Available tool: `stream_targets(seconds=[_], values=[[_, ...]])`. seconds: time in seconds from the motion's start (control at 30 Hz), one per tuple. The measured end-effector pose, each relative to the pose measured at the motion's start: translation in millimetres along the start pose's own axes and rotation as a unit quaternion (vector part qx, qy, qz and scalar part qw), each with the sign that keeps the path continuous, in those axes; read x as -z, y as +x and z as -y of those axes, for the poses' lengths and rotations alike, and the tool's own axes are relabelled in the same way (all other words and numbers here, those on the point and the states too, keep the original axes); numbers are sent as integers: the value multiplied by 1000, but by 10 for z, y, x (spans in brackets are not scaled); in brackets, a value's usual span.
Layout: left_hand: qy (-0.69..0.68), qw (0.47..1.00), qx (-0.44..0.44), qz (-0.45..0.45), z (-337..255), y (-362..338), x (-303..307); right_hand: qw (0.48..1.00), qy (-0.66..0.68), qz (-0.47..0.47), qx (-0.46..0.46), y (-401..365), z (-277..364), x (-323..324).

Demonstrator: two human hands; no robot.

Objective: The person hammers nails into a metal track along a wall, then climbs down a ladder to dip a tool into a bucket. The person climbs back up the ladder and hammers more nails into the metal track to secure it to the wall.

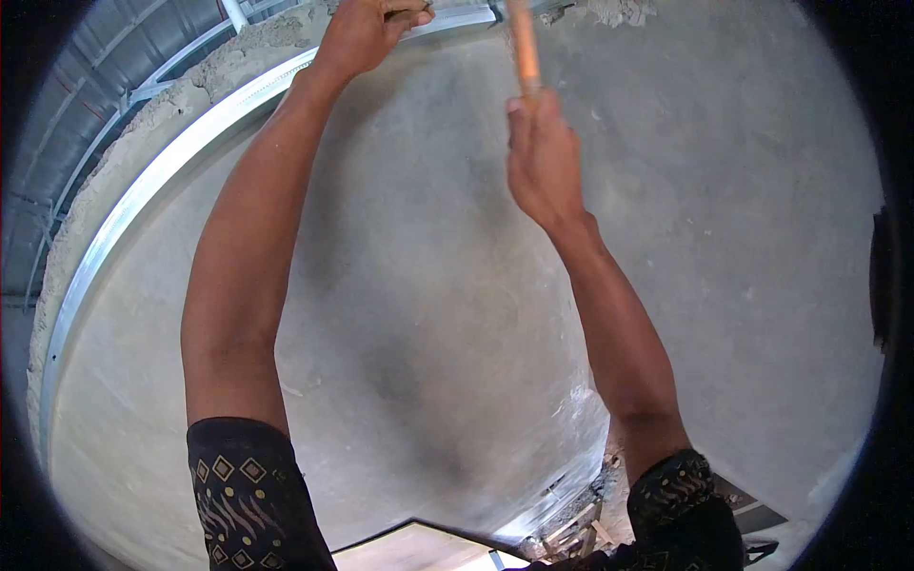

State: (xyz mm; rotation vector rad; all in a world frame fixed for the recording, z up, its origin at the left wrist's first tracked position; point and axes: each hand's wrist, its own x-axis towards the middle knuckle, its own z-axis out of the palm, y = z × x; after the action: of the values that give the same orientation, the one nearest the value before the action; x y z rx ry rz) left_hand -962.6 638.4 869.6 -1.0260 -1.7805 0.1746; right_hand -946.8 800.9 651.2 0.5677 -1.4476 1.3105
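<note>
High on a grey plastered wall (pixel 438 247), my left hand (pixel 364 36) is raised against a shiny metal channel strip (pixel 176 157) that runs along the wall's upper edge. Its fingers are pinched together; a small dark bit shows at their tips, too little to name. My right hand (pixel 546 167) is wrapped round the orange-brown handle (pixel 525 52) of a hammer-like tool, held upright to the right of my left hand. The handle is blurred, and the tool's head is beyond the top of the view.
Rough mortar (pixel 124 181) borders the strip on its outer side. Beyond it are metal roof framing and sheeting (pixel 57 143) at the upper left. Far below lie wood scraps and rubble (pixel 581 528), beside a pale dark-edged panel (pixel 419 550). Another wall (pixel 743 238) meets this one at the right.
</note>
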Motion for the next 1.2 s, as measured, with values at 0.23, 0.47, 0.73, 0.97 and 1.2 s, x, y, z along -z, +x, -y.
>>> stream_targets(seconds=[0.23,0.47,0.73,0.97,1.2], values=[[48,995,63,60,-104,39,47,988,100,-103,55,20,110,-65],[-14,1000,11,6,-13,-33,-19,997,73,-16,-11,66,158,83],[-17,999,36,26,-24,-4,25,999,46,-7,-7,99,59,61],[74,995,-57,43,32,8,-8,997,-5,75,-15,69,-38,-154],[33,996,52,58,-77,-2,30,994,107,-9,-11,-13,49,-186]])
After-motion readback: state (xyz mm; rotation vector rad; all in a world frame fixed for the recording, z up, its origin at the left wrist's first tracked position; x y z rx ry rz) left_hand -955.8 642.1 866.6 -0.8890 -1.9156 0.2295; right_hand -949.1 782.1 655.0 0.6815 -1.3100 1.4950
